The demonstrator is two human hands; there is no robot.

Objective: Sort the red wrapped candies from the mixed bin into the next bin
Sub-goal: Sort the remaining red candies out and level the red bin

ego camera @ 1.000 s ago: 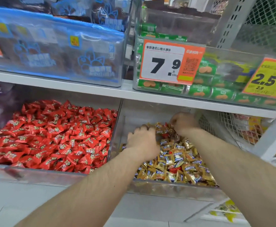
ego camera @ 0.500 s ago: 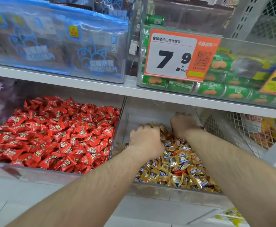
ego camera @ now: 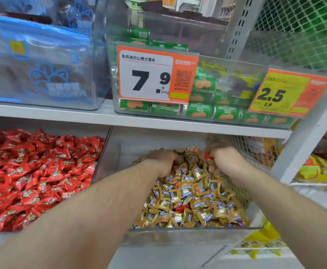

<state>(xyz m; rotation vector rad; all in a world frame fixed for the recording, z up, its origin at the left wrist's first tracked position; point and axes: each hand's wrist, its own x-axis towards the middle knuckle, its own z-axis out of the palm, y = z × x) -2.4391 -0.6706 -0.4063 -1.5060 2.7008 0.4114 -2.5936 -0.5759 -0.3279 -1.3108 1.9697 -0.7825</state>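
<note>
Now both hands sit deeper toward back of mixed bin (ego camera: 187, 232). Right hand (ego camera: 225, 159) pinches red wrapped candy (ego camera: 209, 157), newly dug out of gold candies (ego camera: 189, 191). Left hand (ego camera: 161, 159) buried, grip unclear. Next: carry to red bin (ego camera: 42, 234) at left.

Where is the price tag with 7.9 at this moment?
The 7.9 price tag hangs on the clear bin of green packs, upper shelf, above the mixed bin.

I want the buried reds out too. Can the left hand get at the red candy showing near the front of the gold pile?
Probably yes. That red candy lies partly exposed among the gold candies, nothing covering the open bin. The left hand is digging further back and would only need to draw toward the front.
</note>
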